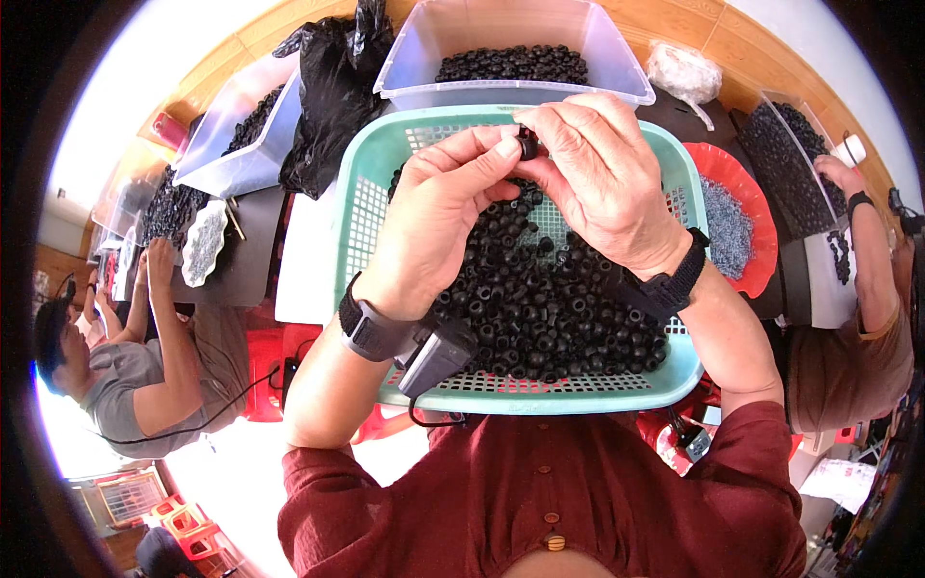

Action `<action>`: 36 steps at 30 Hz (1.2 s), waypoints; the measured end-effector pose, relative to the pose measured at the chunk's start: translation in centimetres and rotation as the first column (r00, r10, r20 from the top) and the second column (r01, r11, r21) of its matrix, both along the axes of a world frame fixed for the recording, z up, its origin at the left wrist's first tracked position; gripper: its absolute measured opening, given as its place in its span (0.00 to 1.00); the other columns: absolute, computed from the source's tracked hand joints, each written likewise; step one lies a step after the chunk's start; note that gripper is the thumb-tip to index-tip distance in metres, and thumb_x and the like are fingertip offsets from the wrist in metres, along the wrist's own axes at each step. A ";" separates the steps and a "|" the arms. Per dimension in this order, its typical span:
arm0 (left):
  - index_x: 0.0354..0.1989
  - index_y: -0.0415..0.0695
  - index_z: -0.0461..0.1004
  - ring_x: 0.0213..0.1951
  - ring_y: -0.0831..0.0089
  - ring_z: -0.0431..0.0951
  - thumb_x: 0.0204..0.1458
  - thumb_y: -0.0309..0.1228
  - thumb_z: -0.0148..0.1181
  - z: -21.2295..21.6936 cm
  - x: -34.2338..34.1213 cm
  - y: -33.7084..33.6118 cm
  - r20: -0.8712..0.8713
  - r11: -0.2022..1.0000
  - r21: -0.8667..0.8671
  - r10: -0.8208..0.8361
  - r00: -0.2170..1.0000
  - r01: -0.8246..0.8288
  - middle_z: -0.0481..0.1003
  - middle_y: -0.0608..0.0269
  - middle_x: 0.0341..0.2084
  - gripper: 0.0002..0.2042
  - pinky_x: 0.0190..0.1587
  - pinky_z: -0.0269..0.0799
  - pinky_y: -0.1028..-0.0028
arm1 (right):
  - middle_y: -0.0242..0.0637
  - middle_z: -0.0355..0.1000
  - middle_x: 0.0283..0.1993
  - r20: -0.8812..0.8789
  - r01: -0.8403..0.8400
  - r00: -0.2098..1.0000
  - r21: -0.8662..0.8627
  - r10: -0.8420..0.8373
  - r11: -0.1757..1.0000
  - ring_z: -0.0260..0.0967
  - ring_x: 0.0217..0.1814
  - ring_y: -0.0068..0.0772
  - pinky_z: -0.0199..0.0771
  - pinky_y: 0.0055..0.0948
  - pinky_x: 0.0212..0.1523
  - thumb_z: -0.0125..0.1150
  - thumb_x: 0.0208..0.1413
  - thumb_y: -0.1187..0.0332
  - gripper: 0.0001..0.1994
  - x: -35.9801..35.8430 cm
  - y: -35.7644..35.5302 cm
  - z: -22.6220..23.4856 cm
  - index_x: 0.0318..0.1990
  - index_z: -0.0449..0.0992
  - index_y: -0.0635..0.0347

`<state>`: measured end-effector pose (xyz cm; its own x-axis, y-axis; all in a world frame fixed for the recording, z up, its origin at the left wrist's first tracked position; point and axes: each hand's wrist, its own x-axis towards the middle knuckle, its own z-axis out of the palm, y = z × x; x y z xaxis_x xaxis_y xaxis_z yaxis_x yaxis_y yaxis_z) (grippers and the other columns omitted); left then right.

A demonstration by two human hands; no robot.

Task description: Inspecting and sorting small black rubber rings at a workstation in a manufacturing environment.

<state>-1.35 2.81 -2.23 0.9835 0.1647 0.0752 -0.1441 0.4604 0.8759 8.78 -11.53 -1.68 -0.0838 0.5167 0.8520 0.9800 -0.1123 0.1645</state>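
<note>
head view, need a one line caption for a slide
Both hands, left hand and right hand, pinch a small black ring part above a teal basket of similar parts.

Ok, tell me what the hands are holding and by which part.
Both hands, left hand and right hand, pinch one small black ring-shaped part between fingertips, above the teal basket. Fingers cover it, so the exact grip points cannot be told.

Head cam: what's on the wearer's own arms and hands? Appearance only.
Both hands bare, no gloves. Left hand: black wrist strap carrying a small black box with a thin black cable. Right hand: black wrist strap too. Dark red sleeves pushed up above the elbows.
</note>
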 end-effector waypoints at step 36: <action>0.36 0.43 0.76 0.34 0.81 0.73 0.56 0.32 0.53 -0.2 0.6 0.3 -0.002 0.992 -0.085 -0.092 0.996 0.091 0.76 0.68 0.33 0.07 0.39 0.67 0.81 | 0.32 0.69 0.36 0.043 0.061 0.997 -0.012 -0.060 0.998 0.66 0.41 0.35 0.64 0.34 0.45 0.67 0.36 0.65 0.21 0.4 -0.2 0.4 0.41 0.73 0.62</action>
<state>-0.71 3.11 -2.44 0.9951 0.0796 0.0591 -0.0930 0.5437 0.8341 9.20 -11.70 -1.31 -0.0883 0.5331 0.8414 0.9634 -0.1688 0.2081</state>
